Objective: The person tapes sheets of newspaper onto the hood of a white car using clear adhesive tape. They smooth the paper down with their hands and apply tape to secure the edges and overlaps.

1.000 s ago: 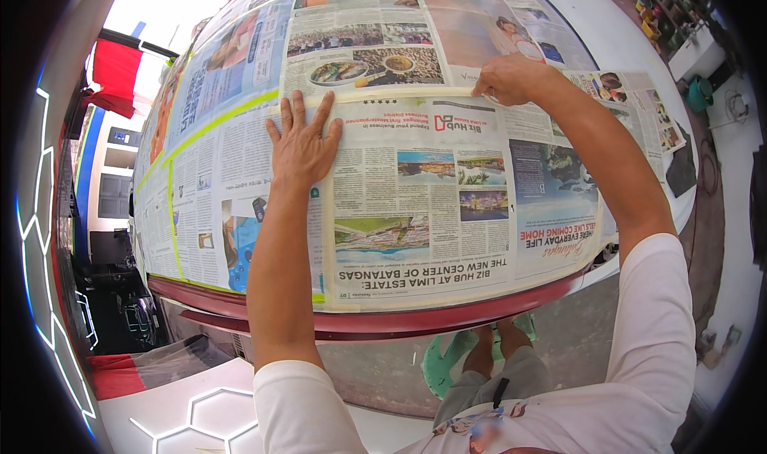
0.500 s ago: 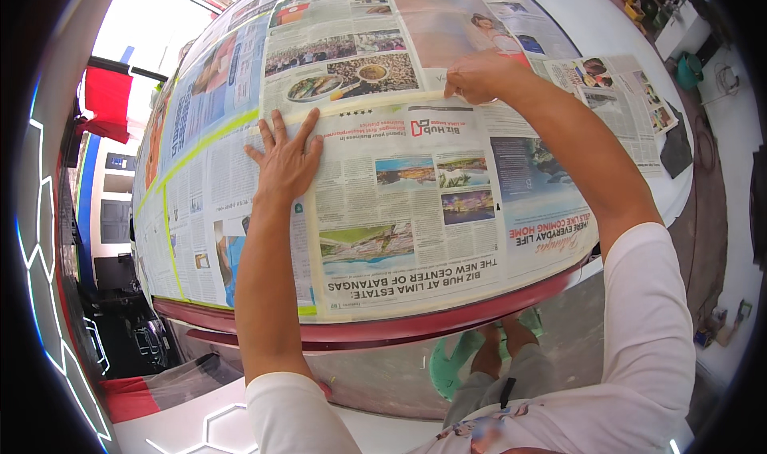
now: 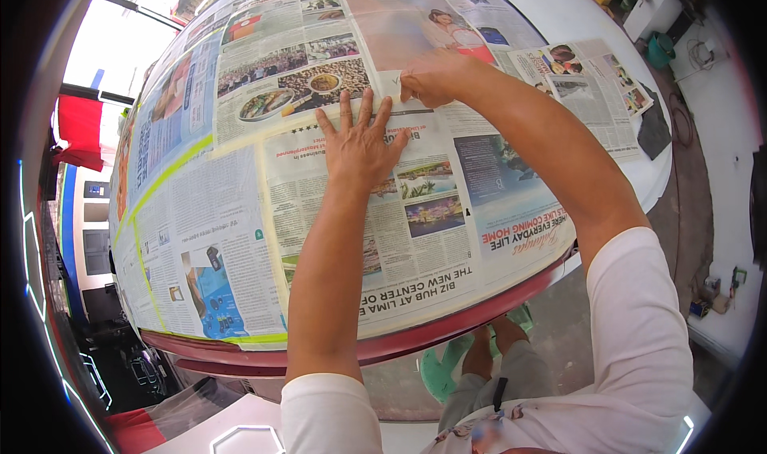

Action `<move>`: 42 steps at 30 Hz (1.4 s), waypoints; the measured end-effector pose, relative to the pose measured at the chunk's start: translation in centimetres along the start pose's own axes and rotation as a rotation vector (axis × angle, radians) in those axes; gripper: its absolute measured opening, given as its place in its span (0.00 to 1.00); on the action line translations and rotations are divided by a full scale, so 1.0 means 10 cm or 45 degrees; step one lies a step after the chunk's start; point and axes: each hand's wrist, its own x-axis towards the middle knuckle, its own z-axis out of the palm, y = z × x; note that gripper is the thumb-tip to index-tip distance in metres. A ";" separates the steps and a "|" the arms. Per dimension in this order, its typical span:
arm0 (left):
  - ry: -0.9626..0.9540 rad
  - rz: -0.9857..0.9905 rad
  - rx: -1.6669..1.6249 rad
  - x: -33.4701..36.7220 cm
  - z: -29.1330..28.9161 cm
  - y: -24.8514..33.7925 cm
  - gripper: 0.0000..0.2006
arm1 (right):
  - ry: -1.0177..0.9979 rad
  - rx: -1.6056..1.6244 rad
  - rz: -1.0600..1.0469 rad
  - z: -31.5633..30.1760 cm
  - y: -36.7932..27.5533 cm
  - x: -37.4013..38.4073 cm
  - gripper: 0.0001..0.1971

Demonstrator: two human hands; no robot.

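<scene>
Head view: left hand [image 3: 361, 146] fingers spread on newspaper [image 3: 415, 214]; right hand [image 3: 435, 79] pinching its edge.

The curved red panel covered with taped newspaper sheets [image 3: 447, 206] lies flat and open; only the left hand [image 3: 359, 138] and right hand [image 3: 435, 79] occupy its upper middle.

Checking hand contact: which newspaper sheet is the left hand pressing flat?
The left hand presses the near sheet with small city photos, not the food-photo sheet beyond it.
</scene>
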 end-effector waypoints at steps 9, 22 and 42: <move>-0.019 -0.010 0.049 -0.04 -0.10 0.01 0.39 | 0.499 0.281 -0.100 0.22 0.87 -0.52 0.27; -0.060 0.005 0.147 -0.01 -0.14 0.08 0.39 | 0.912 -0.318 -0.256 0.85 1.58 -0.95 0.23; -0.154 -0.039 0.109 0.35 -0.10 0.21 0.39 | 0.942 -0.144 -0.114 0.98 1.46 -0.90 0.22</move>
